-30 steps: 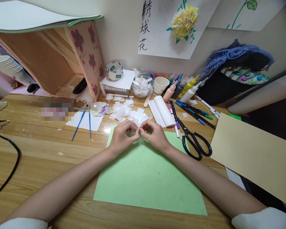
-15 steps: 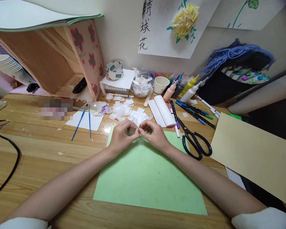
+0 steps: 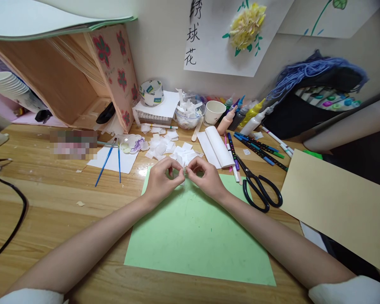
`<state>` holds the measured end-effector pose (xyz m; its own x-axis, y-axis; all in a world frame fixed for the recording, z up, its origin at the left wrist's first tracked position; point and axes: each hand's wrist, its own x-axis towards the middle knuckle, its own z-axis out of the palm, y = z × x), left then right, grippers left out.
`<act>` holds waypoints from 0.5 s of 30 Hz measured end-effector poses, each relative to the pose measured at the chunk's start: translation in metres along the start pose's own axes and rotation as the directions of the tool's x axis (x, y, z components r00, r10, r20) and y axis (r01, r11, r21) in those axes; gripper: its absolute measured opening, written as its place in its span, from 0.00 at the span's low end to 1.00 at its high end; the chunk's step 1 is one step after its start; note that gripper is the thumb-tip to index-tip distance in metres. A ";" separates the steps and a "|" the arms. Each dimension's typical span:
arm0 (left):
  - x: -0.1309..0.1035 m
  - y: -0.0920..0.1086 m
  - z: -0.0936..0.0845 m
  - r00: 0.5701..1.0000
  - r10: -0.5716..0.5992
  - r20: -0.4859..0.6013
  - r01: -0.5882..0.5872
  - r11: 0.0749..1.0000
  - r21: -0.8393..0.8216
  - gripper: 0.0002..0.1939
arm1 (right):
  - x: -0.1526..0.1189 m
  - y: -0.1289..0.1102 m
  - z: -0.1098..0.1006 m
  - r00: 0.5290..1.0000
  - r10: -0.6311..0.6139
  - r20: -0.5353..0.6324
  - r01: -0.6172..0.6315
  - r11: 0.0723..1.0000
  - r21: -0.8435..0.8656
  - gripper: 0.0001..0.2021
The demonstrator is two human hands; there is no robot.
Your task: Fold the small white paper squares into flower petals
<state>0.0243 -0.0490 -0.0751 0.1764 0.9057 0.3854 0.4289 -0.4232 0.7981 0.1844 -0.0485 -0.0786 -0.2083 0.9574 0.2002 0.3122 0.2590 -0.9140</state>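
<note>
My left hand [image 3: 165, 179] and my right hand [image 3: 205, 177] are over the top edge of a green sheet [image 3: 199, 236], fingertips almost meeting. Each is closed in a pinch of thumb and forefinger. A small whitish bit shows between and below the fingertips, too small to make out well. Just beyond the hands lies a pile of cut white paper pieces [image 3: 186, 153], partly hidden by the fingers.
Behind stand a bowl of paper scraps [image 3: 190, 114], a paper cup [image 3: 214, 111] and paint bottles [image 3: 255, 122]. Black scissors [image 3: 261, 188] and a yellow board [image 3: 338, 207] lie right. Two brushes [image 3: 119, 164] lie left, near a box [image 3: 114, 76].
My fingertips have parted slightly, leaving a small gap between the two hands. A small pale bit now shows below my left fingertips.
</note>
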 end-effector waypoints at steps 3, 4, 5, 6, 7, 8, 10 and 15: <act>0.000 0.000 0.000 1.000 -0.012 -0.002 0.012 1.000 0.000 0.02 | 0.000 0.000 0.000 1.000 0.009 -0.008 -0.008 1.000 0.017 0.02; 0.000 0.000 0.000 1.000 -0.009 0.000 0.009 1.000 0.003 0.02 | 0.000 -0.001 0.000 1.000 0.006 -0.003 -0.006 1.000 0.019 0.02; 0.000 0.001 0.000 1.000 -0.002 0.004 0.002 1.000 0.006 0.02 | 0.000 -0.001 0.000 1.000 0.002 0.003 -0.003 1.000 0.019 0.02; 0.000 0.001 0.000 1.000 0.005 0.009 -0.005 1.000 0.009 0.02 | 0.001 -0.001 0.000 1.000 -0.001 0.010 0.000 1.000 0.017 0.03; 0.000 0.001 0.000 1.000 0.013 0.016 -0.013 1.000 0.011 0.02 | 0.001 -0.002 0.000 1.000 -0.002 0.014 0.002 1.000 0.016 0.03; 0.000 0.001 -0.001 1.000 0.020 0.021 -0.020 1.000 0.012 0.02 | 0.001 -0.002 0.000 1.000 -0.003 0.017 0.003 1.000 0.015 0.04; 0.000 0.002 -0.001 0.999 0.030 0.031 -0.030 0.999 0.011 0.02 | 0.001 -0.003 0.000 1.000 -0.002 0.013 0.002 1.000 0.013 0.04; 0.001 0.002 -0.002 0.999 0.029 0.039 -0.029 1.000 -0.001 0.02 | 0.000 -0.003 0.000 1.000 -0.011 0.000 0.011 1.000 0.002 0.03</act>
<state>0.0238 -0.0494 -0.0726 0.2228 0.8935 0.3898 0.4231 -0.4489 0.7871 0.1834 -0.0491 -0.0762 -0.2118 0.9544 0.2106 0.3082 0.2697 -0.9123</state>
